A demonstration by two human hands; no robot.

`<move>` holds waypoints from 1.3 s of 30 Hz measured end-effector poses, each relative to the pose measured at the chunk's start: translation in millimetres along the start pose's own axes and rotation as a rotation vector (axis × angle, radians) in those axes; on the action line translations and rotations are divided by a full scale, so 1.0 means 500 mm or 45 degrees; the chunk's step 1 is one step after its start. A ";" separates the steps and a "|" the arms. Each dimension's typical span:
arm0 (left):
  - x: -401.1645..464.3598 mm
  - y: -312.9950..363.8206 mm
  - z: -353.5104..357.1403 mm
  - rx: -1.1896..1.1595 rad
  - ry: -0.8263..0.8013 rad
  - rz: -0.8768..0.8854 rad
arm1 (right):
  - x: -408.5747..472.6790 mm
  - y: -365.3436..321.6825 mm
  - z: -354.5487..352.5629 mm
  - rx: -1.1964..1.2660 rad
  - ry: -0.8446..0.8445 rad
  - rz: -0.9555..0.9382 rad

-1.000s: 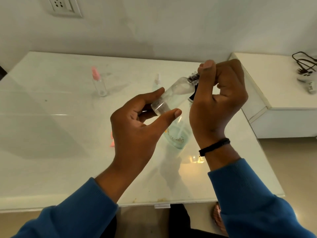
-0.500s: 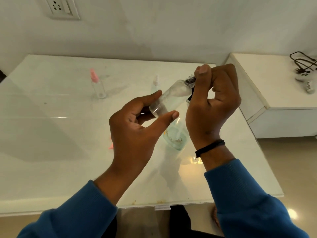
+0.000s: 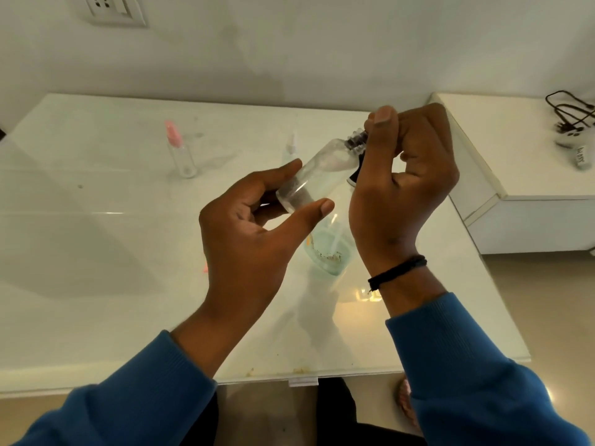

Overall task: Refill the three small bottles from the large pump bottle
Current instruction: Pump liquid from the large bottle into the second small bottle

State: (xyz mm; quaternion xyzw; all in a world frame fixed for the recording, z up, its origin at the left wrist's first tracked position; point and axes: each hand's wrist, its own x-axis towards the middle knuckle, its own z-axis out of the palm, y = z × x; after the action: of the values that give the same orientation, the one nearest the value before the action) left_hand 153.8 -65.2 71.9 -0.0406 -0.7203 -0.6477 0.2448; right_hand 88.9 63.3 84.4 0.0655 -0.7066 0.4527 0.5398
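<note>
Head view, and both hands are up over the white table (image 3: 96,252), working a small clear bottle (image 3: 317,170) held tilted in mid-air, base toward seven o'clock, neck toward one o'clock. Left hand (image 3: 254,233) cradles the base end, fingers on the far side and thumb on the near side, a light hold round the glassy body. Right hand (image 3: 399,185) is curled tight on the dark ribbed cap (image 3: 355,141) at the neck, thumb up on top. That reads as a twist at the cap, though whether it is coming off or going on cannot be told.

Down on the table just below the hands, at about five o'clock from the held bottle, stands the large bottle (image 3: 328,252), pale green and see-through; its pump head is hidden behind the hands. Out at ten o'clock sits a pink-capped bottle (image 3: 180,152), and another small clear one (image 3: 289,149) stands behind the left fingertips.

To do this well: keep the left hand firm and steady near the base, turn only the cap, and bring the bottle nearer upright before the cap comes free so nothing spills.
</note>
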 end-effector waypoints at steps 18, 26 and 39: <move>-0.001 0.002 -0.001 -0.031 -0.003 -0.020 | 0.003 0.002 -0.002 -0.005 0.001 -0.027; -0.002 0.000 0.000 -0.010 0.001 -0.031 | -0.004 0.002 -0.001 0.003 -0.008 -0.013; -0.001 0.002 0.001 0.001 0.004 -0.012 | 0.009 -0.001 -0.001 -0.031 -0.010 -0.041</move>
State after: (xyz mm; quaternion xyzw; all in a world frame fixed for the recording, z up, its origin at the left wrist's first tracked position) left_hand 154.5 -64.4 72.3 -0.0361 -0.7205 -0.6486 0.2429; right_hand 87.8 65.3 88.4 0.0719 -0.7131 0.4352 0.5449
